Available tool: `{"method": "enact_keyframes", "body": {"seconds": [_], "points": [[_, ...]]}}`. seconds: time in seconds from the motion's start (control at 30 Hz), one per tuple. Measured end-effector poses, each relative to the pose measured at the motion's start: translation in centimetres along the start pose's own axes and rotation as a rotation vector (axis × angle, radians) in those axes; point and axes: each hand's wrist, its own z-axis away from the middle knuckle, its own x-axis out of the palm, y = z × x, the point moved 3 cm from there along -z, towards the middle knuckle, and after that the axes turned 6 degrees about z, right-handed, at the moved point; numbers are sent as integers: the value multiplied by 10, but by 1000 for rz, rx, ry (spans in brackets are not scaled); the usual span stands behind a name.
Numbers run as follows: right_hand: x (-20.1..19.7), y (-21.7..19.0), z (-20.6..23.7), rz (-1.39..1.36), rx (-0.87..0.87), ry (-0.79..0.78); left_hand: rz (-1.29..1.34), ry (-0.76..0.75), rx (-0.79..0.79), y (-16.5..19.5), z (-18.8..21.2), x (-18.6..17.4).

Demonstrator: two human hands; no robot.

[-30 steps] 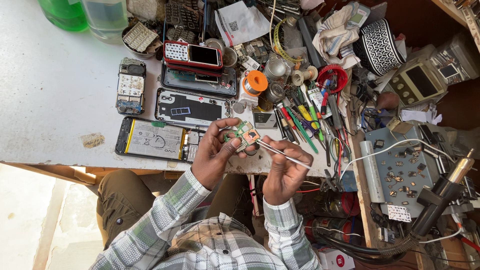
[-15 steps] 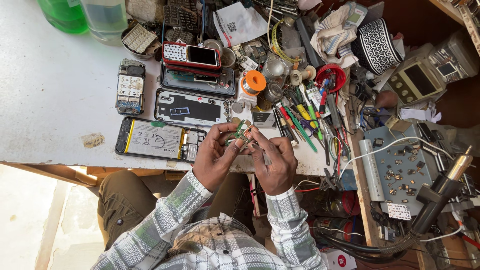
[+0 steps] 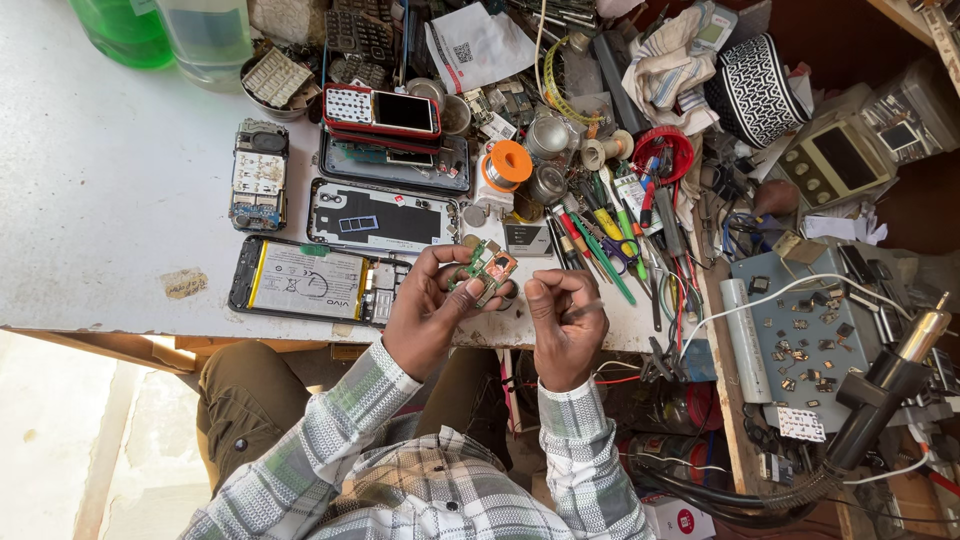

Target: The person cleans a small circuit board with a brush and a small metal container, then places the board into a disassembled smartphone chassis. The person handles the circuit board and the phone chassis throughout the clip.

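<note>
Centrally, near the front edge of the white table (image 3: 120, 190): left hand (image 3: 430, 310) closed around a small green circuit board (image 3: 488, 270), pinched between thumb and fingertips and lifted just above the tabletop. Long axis of the board on a diagonal, from near-left to far-right, far end with a reddish patch pointing toward the clutter of screwdrivers (image 3: 600, 240). Right hand (image 3: 565, 315) just beside, to the right, fingers curled into a loose fist; a thin tool possibly pinched there, too small to tell for certain. Left of the hands, flat on the table, an opened phone with its battery showing (image 3: 305, 280); farther off, a phone back shell (image 3: 375, 215), a stripped handset (image 3: 258, 175), and a red keypad phone (image 3: 382, 110) stacked on another. Farther right, a solder spool with an orange core (image 3: 508, 165) and a red tape ring (image 3: 662, 150). Well to the right, off the table, a grey mat scattered with tiny parts (image 3: 810, 330) and a dark hot-air handle (image 3: 880, 390).
</note>
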Motion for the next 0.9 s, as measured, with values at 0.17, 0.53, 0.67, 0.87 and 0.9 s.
{"method": "enact_keyframes", "body": {"seconds": [0.17,0.53,0.67,0.87,0.9], "points": [[1,-6,-6,-141,177,-94,22,6,-81,1,-3,-4],[8,-18,-19,-227,223,-245,67,-26,-41,-5,-4,-7],[5,-21,-24,-235,252,-296,-296,-36,225,0,8,2],[0,-25,-32,1,252,-310,-792,41,361,7,20,16],[0,-26,-32,14,256,-316,-790,29,382,8,21,17]]}}
